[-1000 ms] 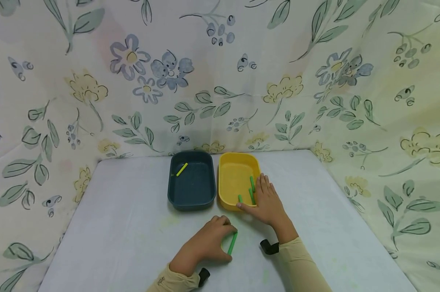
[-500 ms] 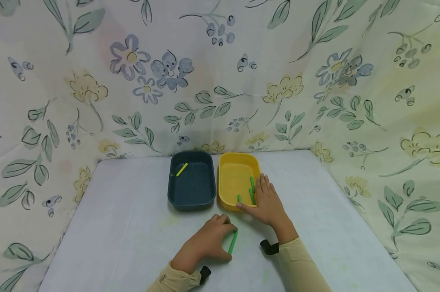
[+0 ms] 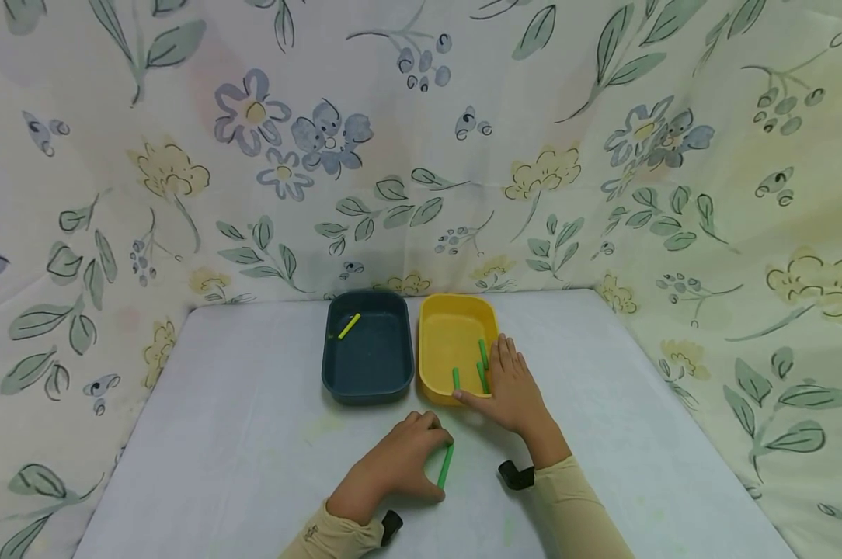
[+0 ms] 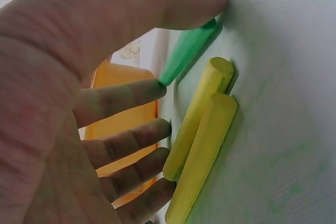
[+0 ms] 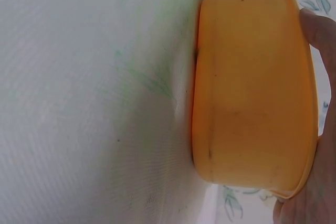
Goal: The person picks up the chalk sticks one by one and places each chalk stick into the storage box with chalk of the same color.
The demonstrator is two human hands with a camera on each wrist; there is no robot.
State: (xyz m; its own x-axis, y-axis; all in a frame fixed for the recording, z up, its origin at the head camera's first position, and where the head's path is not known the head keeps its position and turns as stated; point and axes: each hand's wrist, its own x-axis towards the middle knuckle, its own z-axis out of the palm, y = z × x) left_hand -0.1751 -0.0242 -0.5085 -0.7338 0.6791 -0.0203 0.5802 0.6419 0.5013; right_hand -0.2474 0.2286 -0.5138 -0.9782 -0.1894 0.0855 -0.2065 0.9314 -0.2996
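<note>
My left hand (image 3: pixel 396 462) pinches a green chalk stick (image 3: pixel 446 466) end to end, thumb at the near end and index finger at the far one. In the left wrist view, two yellow chalk sticks (image 4: pixel 197 116) lie side by side on the white cloth beneath that palm, by the other fingertips; the hand hides them in the head view. My right hand (image 3: pixel 512 392) rests at the near right corner of a yellow tray (image 3: pixel 445 341), fingers straight along its side and thumb at the front rim. Inside that tray lie three green chalks (image 3: pixel 483 353).
A dark blue tray (image 3: pixel 368 369) stands just left of the yellow one, with a yellow chalk (image 3: pixel 349 325) in it. White cloth (image 3: pixel 239 435) with faint green smudges covers the table. A flowered curtain (image 3: pixel 407 116) rises behind the trays and along both sides.
The green chalk near my right thumb has shifted slightly left inside the yellow tray. Both hands keep their places, and the head view has tipped a little.
</note>
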